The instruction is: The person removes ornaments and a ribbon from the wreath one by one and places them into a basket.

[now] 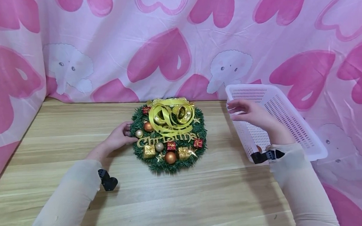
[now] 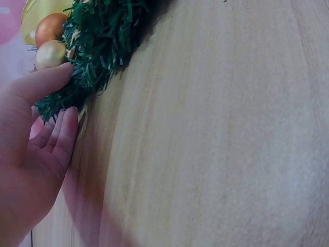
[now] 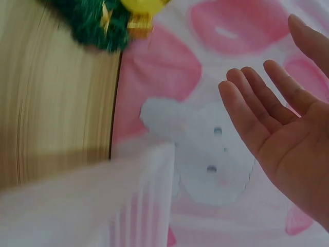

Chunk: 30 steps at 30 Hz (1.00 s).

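Observation:
A green Christmas wreath (image 1: pixel 173 166) lies on the table, dressed with baubles, small gift boxes, stars and gold "Christmas" lettering. Gold bells (image 1: pixel 182 113) and looped yellow ribbon (image 1: pixel 157 126) sit on its upper part. At the wreath's left edge my left hand (image 1: pixel 119 136) holds the greenery. The left wrist view shows the thumb (image 2: pixel 56 77) above the edge and the fingers (image 2: pixel 66 135) below it. My right hand (image 1: pixel 251 114) hovers over the left side of a white plastic basket (image 1: pixel 292 120). In the right wrist view, its fingers (image 3: pixel 252 103) are spread loosely with nothing in them.
The basket stands at the right of the wooden table (image 1: pixel 173 202), with a small orange-brown thing (image 1: pixel 259 149) partly visible in its near left corner. A pink heart-patterned cloth (image 1: pixel 110 62) hangs behind the table and along both sides.

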Available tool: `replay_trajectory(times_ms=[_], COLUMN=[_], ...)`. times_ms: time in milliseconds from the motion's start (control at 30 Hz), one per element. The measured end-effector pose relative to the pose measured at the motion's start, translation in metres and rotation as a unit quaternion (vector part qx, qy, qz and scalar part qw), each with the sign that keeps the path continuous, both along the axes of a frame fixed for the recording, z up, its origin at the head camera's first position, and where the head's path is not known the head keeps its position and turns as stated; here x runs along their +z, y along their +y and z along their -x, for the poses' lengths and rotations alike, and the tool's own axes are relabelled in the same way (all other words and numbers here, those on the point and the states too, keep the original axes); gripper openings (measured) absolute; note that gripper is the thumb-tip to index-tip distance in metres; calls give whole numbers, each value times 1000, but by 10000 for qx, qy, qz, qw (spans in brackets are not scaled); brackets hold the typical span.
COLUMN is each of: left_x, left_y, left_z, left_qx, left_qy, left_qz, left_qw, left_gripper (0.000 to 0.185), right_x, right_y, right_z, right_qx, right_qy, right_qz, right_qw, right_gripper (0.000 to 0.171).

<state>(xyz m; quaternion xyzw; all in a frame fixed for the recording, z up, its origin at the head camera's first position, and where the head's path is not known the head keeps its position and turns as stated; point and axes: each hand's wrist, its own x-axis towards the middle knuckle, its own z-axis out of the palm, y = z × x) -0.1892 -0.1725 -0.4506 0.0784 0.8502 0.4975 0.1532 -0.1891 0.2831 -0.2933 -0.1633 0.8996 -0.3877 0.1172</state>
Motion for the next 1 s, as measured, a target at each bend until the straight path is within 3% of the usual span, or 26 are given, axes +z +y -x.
replay_trajectory(times_ms=[267,600,767,1000], left_x=[-2,1,1,0], left_y=[1,1,1,1], left_z=[0,-1,-1,0], left_qx=[45,38,41,61], left_qy=[-61,-19,-18,-40], left_qz=[-49,-41,-50,-55], left_qw=[10000,10000,10000,10000], left_gripper=[85,84,84,84], right_x=[-17,-46,-67,-88], right_y=[-30,-75,-99,-121], right_z=[-1,-21,-31,-42], right_qx=[316,776,1111,1532], right_qy=[-309,-502,-573,-463], right_qz=[850,1616,1780,1468], right_qw=[9954,9825,9761,9761], right_gripper=[53,68,72,75])
